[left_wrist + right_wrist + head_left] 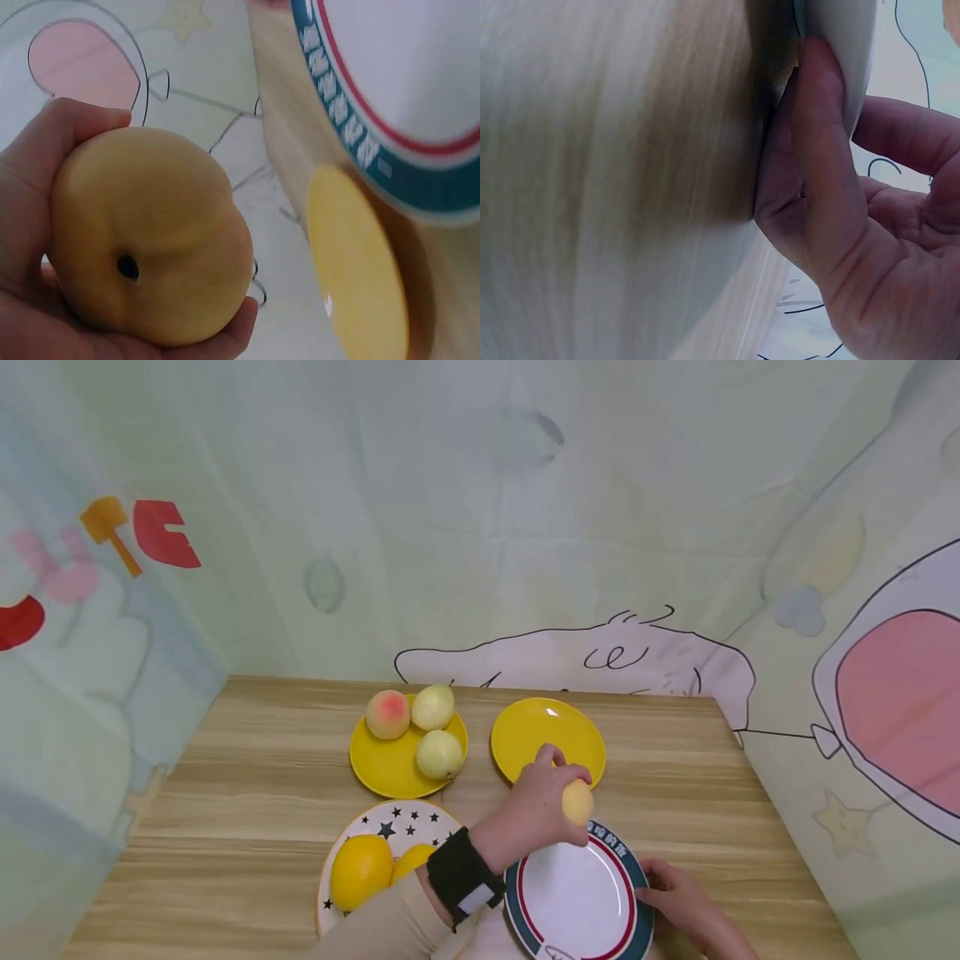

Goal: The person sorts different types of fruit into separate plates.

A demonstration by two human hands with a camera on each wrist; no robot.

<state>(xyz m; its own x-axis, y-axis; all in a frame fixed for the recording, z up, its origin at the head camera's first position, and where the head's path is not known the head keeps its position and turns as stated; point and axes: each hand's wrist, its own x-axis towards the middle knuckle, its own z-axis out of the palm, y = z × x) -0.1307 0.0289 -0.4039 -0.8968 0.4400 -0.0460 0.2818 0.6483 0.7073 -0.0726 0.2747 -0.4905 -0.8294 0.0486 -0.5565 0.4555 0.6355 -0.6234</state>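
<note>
Yellow peach, clasped in my left grip, hangs between the white plate on the near side and the dish beyond; my right grip pinches the white plate's right rim.

“UTE” on backdrop, plate lettering unclear

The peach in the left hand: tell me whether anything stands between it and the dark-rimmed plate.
Nothing visible does. Open space separates the peach from the dark-rimmed plate; the right hand grips the plate's edge.
</note>
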